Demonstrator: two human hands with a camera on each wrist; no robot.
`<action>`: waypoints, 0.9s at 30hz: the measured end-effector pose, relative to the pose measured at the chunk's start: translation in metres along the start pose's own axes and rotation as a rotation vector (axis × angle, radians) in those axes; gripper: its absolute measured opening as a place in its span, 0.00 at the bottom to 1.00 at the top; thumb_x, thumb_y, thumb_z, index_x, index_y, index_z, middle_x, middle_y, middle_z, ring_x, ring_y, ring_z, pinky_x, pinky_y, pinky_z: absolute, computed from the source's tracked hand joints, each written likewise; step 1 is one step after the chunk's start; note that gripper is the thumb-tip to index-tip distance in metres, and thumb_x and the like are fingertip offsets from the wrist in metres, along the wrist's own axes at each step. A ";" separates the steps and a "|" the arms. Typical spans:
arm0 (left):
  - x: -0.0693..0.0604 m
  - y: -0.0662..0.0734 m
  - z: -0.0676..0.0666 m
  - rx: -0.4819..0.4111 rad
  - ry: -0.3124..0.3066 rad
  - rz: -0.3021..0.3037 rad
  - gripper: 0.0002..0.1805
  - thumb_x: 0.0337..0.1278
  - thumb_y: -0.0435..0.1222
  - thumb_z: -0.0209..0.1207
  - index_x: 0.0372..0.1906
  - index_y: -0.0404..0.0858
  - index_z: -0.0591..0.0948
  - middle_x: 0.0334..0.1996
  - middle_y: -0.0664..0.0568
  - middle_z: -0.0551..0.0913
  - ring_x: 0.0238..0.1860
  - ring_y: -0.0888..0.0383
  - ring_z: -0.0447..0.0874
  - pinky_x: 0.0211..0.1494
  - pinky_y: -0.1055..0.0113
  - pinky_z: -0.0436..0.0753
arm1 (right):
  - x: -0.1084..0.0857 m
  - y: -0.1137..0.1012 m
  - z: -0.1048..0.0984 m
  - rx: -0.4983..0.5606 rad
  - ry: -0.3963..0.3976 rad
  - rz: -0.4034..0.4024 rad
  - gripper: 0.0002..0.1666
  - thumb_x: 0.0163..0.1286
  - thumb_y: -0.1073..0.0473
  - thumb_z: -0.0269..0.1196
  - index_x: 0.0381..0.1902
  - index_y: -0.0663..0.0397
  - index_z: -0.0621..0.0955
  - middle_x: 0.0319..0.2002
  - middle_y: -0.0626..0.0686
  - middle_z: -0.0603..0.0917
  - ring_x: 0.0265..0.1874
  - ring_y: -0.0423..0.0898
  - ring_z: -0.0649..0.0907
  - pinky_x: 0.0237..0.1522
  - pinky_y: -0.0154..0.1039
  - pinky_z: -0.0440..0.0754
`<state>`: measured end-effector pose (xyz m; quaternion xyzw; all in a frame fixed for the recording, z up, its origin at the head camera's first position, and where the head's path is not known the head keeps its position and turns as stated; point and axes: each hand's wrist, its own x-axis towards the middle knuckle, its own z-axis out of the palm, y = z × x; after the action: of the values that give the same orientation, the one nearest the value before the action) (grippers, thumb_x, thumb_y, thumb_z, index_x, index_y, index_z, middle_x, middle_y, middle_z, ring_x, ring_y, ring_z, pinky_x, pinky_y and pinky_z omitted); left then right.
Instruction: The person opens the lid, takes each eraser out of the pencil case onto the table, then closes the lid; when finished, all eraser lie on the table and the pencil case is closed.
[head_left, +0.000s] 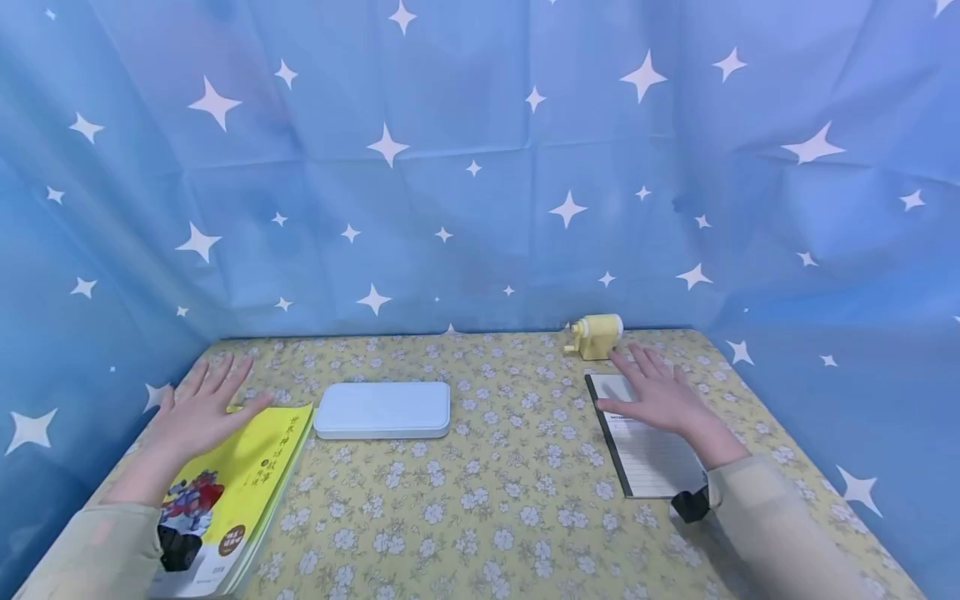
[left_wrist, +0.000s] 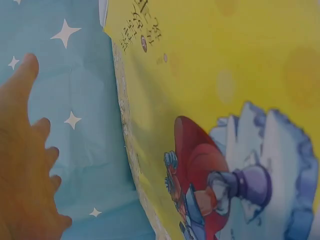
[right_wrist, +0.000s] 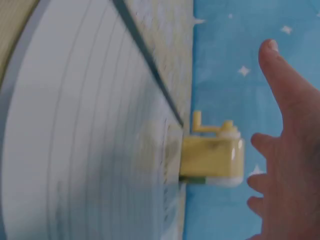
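Note:
My left hand (head_left: 201,414) hovers over a yellow book (head_left: 251,467), fingers spread and holding nothing. The book's cover, with its colourful drawn figures, fills much of the left wrist view. On the other side, my right hand (head_left: 660,396) is held above a lined notepad (head_left: 645,458) with a dark binding edge, its fingers also spread and free of any object. Just beyond those fingertips stands a yellow hand-crank pencil sharpener (head_left: 600,336), whose crank shows clearly in the right wrist view. A pale, closed flat case (head_left: 382,408) lies right of the book.
A floral cloth (head_left: 450,517) covers the table. Blue curtains (head_left: 480,208) with white stars hang along the table's back and both sides. Dark wrist cameras sit on both sleeves, the left camera (head_left: 178,548) low over the book.

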<state>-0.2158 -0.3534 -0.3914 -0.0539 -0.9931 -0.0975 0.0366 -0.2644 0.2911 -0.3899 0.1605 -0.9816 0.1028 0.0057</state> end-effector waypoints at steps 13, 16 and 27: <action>0.006 0.024 0.008 -0.121 0.081 0.307 0.56 0.52 0.59 0.64 0.78 0.49 0.46 0.76 0.39 0.47 0.74 0.34 0.42 0.65 0.28 0.40 | 0.019 -0.074 0.015 0.132 0.023 -0.260 0.57 0.60 0.28 0.60 0.78 0.47 0.52 0.76 0.62 0.43 0.73 0.66 0.48 0.64 0.73 0.42; 0.012 0.034 0.011 -0.132 0.072 0.379 0.58 0.47 0.59 0.68 0.78 0.45 0.51 0.75 0.39 0.51 0.72 0.33 0.47 0.65 0.28 0.46 | 0.027 -0.095 0.026 0.166 -0.008 -0.309 0.59 0.58 0.26 0.61 0.78 0.44 0.52 0.77 0.60 0.43 0.73 0.63 0.49 0.65 0.71 0.47; 0.032 0.069 0.022 -0.033 -0.032 0.453 0.62 0.35 0.62 0.72 0.76 0.40 0.56 0.74 0.43 0.57 0.73 0.39 0.50 0.69 0.34 0.47 | 0.065 -0.165 0.058 0.334 -0.183 -0.345 0.60 0.55 0.34 0.70 0.78 0.39 0.52 0.77 0.53 0.43 0.74 0.56 0.49 0.68 0.62 0.54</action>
<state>-0.2409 -0.2784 -0.3974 -0.2776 -0.9544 -0.1022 0.0408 -0.2725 0.1059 -0.4110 0.3331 -0.9055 0.2461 -0.0922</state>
